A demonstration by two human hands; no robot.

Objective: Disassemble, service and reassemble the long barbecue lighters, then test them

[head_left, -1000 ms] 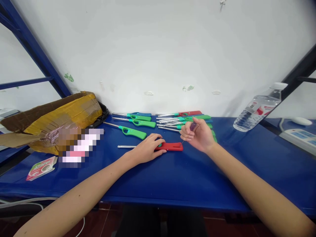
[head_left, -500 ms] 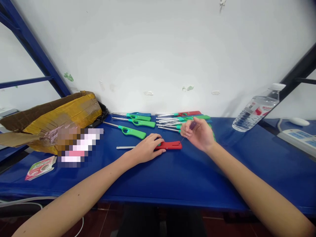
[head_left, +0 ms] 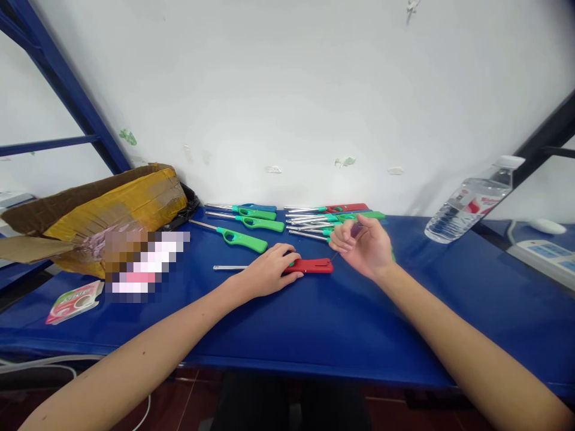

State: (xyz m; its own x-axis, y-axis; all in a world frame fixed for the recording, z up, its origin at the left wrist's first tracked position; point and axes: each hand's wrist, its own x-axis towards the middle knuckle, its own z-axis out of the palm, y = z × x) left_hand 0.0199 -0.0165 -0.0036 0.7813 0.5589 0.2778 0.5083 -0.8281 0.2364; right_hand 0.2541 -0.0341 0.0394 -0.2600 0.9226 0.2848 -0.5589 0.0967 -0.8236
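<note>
A red long-neck gas lighter (head_left: 317, 266) lies flat on the blue desk, its silver tube pointing left. My left hand (head_left: 269, 269) is closed over its middle, thumb on the near side and fingers on the far side. In my closed right hand (head_left: 363, 246) is a small screwdriver (head_left: 334, 256), its handle mostly hidden by the fingers. The thin shaft slants down to the right end of the red handle, where the tip seems to touch it. Behind my right hand lies a pile of lighters (head_left: 309, 220), mostly green; several more lighters (head_left: 245, 240) lie at the left.
A taped cardboard box (head_left: 117, 203) and a torn card (head_left: 75, 302) are at the left. A water bottle (head_left: 469, 200) leans at the right against the frame, near a power strip (head_left: 545, 254) and a white mouse (head_left: 547, 226). The wall (head_left: 287, 102) closes off the back.
The view has shifted slightly. Both hands stay nearly in place, the left on the lighter and the right with the screwdriver at its end; the right hand's grip has turned a little.
</note>
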